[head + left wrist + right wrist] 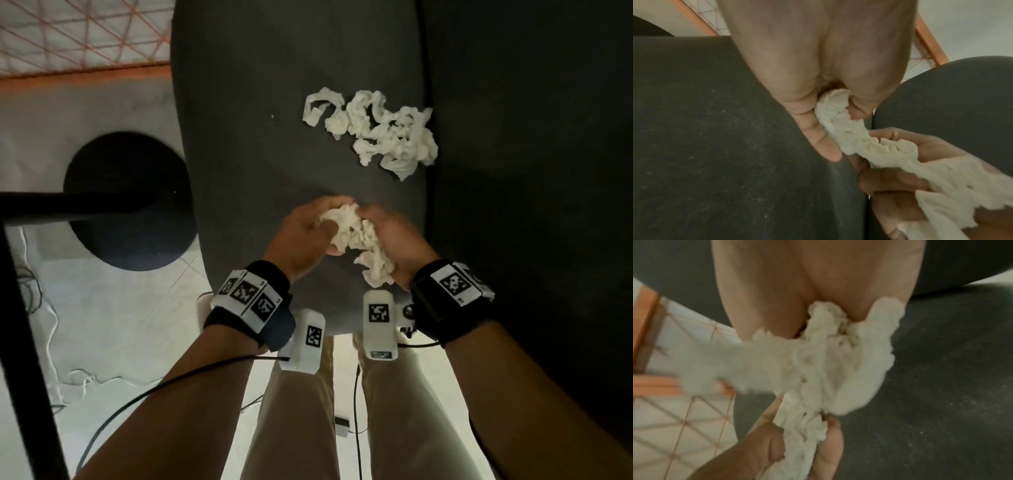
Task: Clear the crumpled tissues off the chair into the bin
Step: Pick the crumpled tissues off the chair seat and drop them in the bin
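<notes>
Both hands hold one wad of white crumpled tissues (pixel 356 236) just above the near part of the dark grey chair seat (pixel 260 164). My left hand (pixel 308 233) grips its left end (pixel 835 120), fingers curled round it. My right hand (pixel 394 240) clutches the larger right part (pixel 830 363). A second cluster of crumpled tissues (pixel 376 130) lies further back on the seat, near the right edge. A round black bin (pixel 130 202) stands on the floor left of the chair.
A dark cushion or chair part (pixel 531 171) runs along the right. A black bar (pixel 51 205) crosses over the bin at left. An orange wire rack (pixel 85 37) is at the far left. Cables (pixel 78 377) lie on the pale floor by my legs.
</notes>
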